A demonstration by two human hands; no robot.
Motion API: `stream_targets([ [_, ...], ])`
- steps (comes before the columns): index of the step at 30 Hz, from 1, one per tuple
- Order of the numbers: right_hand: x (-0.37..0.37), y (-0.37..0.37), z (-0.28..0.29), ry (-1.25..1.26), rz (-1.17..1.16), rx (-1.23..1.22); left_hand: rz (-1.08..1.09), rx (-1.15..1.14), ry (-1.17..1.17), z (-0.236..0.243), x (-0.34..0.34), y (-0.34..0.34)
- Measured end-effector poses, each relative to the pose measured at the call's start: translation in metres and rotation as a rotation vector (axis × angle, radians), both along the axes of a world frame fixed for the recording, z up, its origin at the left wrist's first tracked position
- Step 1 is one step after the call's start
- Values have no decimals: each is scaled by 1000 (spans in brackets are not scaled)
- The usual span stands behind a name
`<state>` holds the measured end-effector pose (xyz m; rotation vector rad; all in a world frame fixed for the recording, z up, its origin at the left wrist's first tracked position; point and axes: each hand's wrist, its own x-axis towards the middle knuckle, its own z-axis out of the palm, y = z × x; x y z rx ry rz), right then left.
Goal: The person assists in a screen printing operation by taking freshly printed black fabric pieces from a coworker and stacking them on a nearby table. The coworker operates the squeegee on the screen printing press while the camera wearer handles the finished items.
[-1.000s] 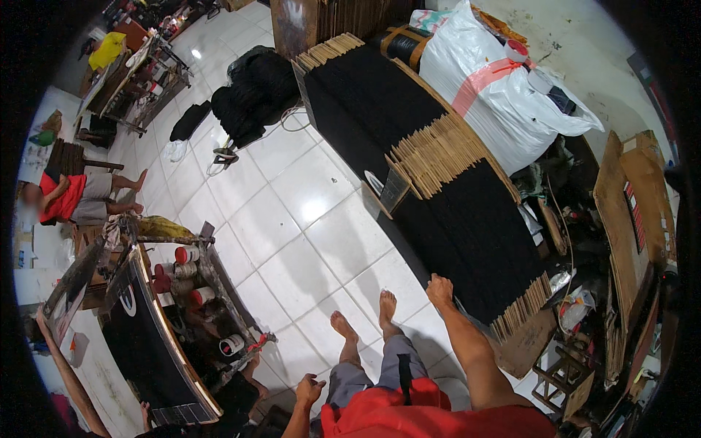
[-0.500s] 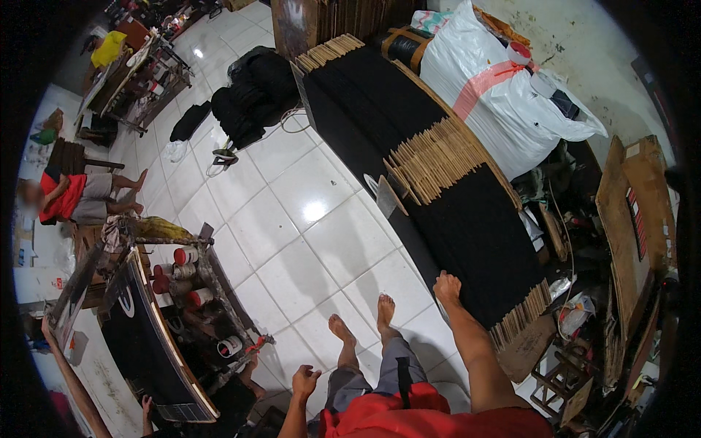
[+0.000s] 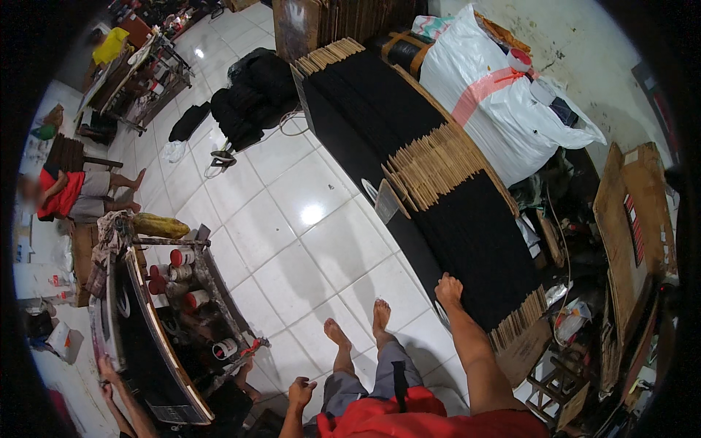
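My right hand (image 3: 450,290) is closed on the left edge of the black cloth stack (image 3: 491,241) on the long bench at right, where a white oval shows just below my fingers. The cloth lies in rows with bundles of cardboard strips (image 3: 438,162) between and at the ends. A dark upright panel (image 3: 394,201) with another white oval stands by the middle bundle. My left hand (image 3: 301,390) hangs near my leg, fingers loosely apart and holding nothing.
At lower left, a co-worker's hands (image 3: 107,369) grip a frame on a printing stand (image 3: 197,365) with paint tubs (image 3: 182,257). Another person (image 3: 55,197) sits beyond. A white sack (image 3: 485,124), cardboard sheets (image 3: 624,241), black cloth heaps (image 3: 244,98) and tiled floor (image 3: 285,226) surround me.
The white oval below my right hand has come into view as that hand holds the cloth's edge. The co-worker's frame has been lowered onto the black piece. My view has shifted slightly.
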<state>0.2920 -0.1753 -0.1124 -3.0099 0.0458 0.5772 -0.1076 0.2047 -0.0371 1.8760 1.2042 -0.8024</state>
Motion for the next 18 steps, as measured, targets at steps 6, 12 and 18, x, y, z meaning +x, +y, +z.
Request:
stream_targets([
  [6,4,-4,-4,49,-12,-7,47,15,-70,7,11,-3],
  [12,3,-7,-4,27,-34,-5,12,46,-54,8,15,-3],
  [18,11,3,34,9,-47,-21,2,29,-102,6,14,-8],
])
